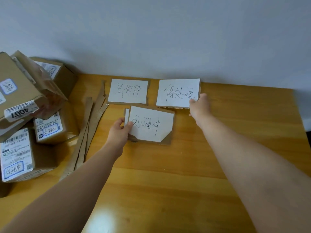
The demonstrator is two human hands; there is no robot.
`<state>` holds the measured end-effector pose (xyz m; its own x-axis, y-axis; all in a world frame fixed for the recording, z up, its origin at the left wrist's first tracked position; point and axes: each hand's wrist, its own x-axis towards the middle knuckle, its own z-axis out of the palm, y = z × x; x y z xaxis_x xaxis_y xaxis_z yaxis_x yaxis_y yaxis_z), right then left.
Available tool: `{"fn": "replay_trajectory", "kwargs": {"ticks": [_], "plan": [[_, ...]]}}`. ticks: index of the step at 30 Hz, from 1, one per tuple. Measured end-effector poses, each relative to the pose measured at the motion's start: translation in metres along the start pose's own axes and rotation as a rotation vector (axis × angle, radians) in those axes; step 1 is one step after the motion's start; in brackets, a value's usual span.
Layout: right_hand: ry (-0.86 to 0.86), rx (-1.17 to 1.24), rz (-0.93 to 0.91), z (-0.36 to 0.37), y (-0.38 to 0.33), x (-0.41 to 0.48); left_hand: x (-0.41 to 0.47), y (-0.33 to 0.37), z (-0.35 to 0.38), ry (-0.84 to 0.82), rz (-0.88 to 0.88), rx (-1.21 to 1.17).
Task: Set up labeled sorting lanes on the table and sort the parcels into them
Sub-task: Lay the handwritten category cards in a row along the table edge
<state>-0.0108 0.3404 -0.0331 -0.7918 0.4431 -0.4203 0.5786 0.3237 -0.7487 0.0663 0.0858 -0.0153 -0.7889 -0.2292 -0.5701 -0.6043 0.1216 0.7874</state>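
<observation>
Three handwritten label cards, white paper on brown cardboard, lie on the wooden table (168, 174). The far left card (128, 91) sits untouched near the wall. My right hand (199, 105) grips the lower right corner of the far right card (177, 93). My left hand (118, 132) pinches the left edge of the near middle card (150, 126), whose paper has a folded lower right corner. A pile of several cardboard parcels (25, 115) with shipping labels stands at the left end of the table.
Torn cardboard strips (89, 125) lie between the parcels and the cards. A pale wall (151, 39) runs right behind the table. The table's right edge (297, 111) drops off at the far right.
</observation>
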Motion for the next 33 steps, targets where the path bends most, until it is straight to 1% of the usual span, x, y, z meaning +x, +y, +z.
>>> {"fn": "replay_trajectory", "kwargs": {"ticks": [3, 8, 16, 22, 26, 29, 31, 33], "plan": [[0.010, 0.011, 0.035, 0.007, -0.001, 0.006, 0.010, 0.002, 0.003, -0.010, 0.009, -0.008], [0.067, -0.083, 0.015, 0.013, 0.001, 0.016, 0.021, 0.004, 0.005, -0.016, 0.011, -0.039], [0.177, -0.285, 0.033, 0.007, 0.004, 0.022, 0.026, 0.008, 0.009, -0.042, 0.024, -0.062], [0.251, -0.488, 0.055, 0.009, 0.006, 0.021, 0.025, 0.011, 0.014, -0.049, 0.013, -0.080], [0.295, -0.586, 0.007, 0.008, 0.002, 0.015, 0.022, 0.014, 0.014, -0.042, 0.003, -0.094], [0.280, -0.504, -0.087, -0.001, -0.001, 0.011, 0.021, 0.019, 0.016, -0.024, -0.002, -0.094], [0.208, -0.358, -0.183, -0.008, -0.002, 0.002, 0.017, 0.023, 0.019, -0.010, 0.003, -0.115], [0.103, -0.184, -0.230, -0.015, -0.002, -0.015, 0.011, 0.028, 0.024, -0.002, 0.013, -0.139]]}}
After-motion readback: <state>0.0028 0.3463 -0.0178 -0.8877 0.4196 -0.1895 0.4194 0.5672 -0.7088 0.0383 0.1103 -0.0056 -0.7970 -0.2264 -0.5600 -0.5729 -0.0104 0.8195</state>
